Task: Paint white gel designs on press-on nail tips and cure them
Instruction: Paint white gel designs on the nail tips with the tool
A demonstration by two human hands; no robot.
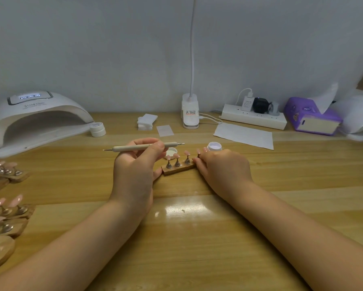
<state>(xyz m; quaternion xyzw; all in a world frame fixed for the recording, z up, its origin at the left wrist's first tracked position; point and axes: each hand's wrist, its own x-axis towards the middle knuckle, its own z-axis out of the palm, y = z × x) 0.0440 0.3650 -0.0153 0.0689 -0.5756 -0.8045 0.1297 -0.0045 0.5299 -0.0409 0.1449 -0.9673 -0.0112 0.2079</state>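
A: Nail tips (pixel 187 152), pink ones, stand on little metal pegs along a wooden holder strip (pixel 179 170) in the middle of the tabletop (pixel 197 238), between the person's two hands.

B: And the hands themselves?

A: The left hand (pixel 135 166) has its fingers curled round a dotting tool (pixel 144 146), held level above the strip, while its lower fingers touch the strip's left end. The right hand (pixel 222 166) rests against the right end, fingers bent down over it; whether they truly pinch the last peg cannot be told, since they hide it.

B: Where is the gel?

A: An open white pot (pixel 214 146) sits just behind the right hand, and its lid (pixel 170 153) lies behind the tips. The curing lamp (pixel 36 120) stands well apart at the far left, its display lit.

B: What could go wrong from here?

A: The tool's fine end points left, away from the tips, so it likely needs turning before any painting; a careless swing could knock a tip off its peg. The pegs look loosely seated, so tilting the strip on the way to the lamp might tip them. The open pot is near the right wrist and could be nudged over. Wet gel brushed by a finger would probably smear.
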